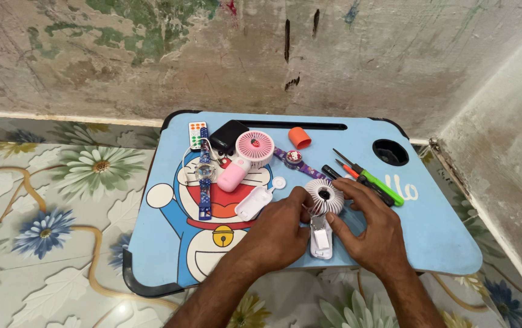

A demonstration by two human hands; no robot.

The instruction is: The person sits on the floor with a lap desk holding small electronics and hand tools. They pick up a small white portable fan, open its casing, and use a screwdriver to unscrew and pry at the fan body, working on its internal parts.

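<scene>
My left hand point(279, 231) and my right hand point(367, 225) both grip a small white hand fan point(323, 195) with its round ribbed head up and its handle point(321, 240) lying toward me on a blue cartoon lap table point(443, 237). Left fingers pinch the left side of the fan head; right fingers wrap over its right side. A loose white handle cover point(252, 203) and a small white round cap point(279, 182) lie just left of my hands.
A pink hand fan point(250, 153) lies at the table's back, with a black box point(229, 135), a white remote point(197, 133), a blue wristwatch point(204, 176), a purple wristwatch point(295, 158), an orange cap point(299, 137) and three screwdrivers point(370, 177). A cup hole point(390, 152) sits back right. Flowered floor surrounds.
</scene>
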